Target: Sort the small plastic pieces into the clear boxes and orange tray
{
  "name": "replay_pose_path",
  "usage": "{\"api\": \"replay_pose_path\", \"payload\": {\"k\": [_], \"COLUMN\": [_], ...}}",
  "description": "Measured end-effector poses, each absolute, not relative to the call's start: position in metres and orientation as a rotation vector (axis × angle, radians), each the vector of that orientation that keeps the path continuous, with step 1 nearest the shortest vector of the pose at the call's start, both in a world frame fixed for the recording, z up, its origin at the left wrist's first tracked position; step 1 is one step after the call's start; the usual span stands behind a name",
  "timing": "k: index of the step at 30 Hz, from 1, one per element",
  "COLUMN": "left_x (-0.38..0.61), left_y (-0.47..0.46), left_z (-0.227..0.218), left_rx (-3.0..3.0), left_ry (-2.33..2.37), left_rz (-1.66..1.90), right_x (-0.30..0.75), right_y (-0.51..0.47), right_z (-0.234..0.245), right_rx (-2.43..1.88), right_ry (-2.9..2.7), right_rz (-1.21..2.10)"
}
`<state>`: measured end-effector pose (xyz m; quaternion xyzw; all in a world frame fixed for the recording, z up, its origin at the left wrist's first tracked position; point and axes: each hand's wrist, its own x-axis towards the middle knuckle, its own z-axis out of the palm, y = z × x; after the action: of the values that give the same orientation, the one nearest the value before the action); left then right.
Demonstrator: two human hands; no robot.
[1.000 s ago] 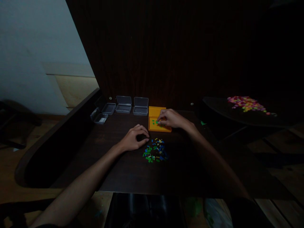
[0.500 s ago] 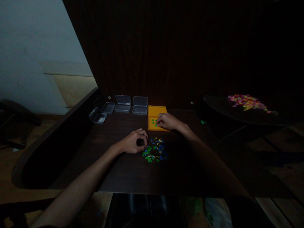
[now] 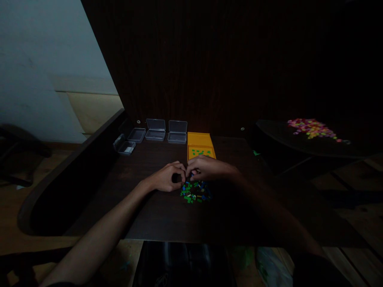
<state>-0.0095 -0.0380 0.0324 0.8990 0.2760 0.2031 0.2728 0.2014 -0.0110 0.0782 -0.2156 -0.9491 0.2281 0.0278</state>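
Observation:
Small building bricks (image 3: 196,197) in green, blue and pale yellow lie in a loose pile on the dark tabletop. My left hand (image 3: 168,177) rests at the pile's left edge, with thumb and fingers curled into a ring and their tips close together. Just above the pile, my right hand (image 3: 205,168) has its fingers bent and nearly meets the left fingertips. Anything pinched in either hand is too small and dark to make out. Behind the right hand, an open yellow box (image 3: 200,139) holds several green bricks (image 3: 201,153); the hand hides its front edge.
Open clear plastic cases (image 3: 177,137) line the back left of the desk (image 3: 161,223). To the right, a dark surface (image 3: 275,133) carries a heap of pink and yellow pieces (image 3: 312,128). A raised side panel (image 3: 72,175) bounds the desk's left.
My right hand has come out of the yellow box toward me, over the pile and beside my left hand. More green bricks in the box are visible. My left hand has barely moved.

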Motion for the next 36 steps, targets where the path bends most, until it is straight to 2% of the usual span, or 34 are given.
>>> {"api": "replay_pose_path", "payload": {"k": [9,36], "left_x": [-0.009,-0.008], "left_y": [-0.040,-0.038], "left_z": [0.034,0.032], "left_rx": [2.422,2.421], "left_ry": [0.713,0.783], "left_rz": [0.496,0.569], "right_x": [0.218,0.208], "right_y": [-0.037,-0.049], "right_z": [0.044,0.045], "right_rx": [-0.751,-0.927], "right_ry": [-2.804,-2.832], "right_rz": [0.747,0.648]}}
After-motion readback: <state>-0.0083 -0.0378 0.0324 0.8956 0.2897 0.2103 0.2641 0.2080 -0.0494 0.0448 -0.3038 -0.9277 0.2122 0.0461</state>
